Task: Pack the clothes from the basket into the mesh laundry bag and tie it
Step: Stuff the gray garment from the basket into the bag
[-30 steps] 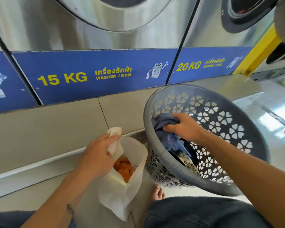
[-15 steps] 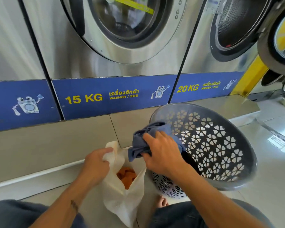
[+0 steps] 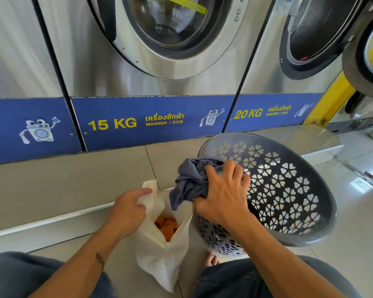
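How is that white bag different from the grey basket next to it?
The mesh laundry bag is white, soft and slumped; the basket is grey, rigid plastic with flower-shaped cutouts. The left hand holds the bag's mouth open; the basket's rim gapes unaided, tilted toward the person. Orange cloth lies in the bag; the right hand grips a blue garment at the basket's rim. Both are perforated.

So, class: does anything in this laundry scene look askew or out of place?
Only the grey perforated plastic basket: it sits tipped at an angle instead of standing flat on the floor. The white mesh bag is open, and nothing has spilled.
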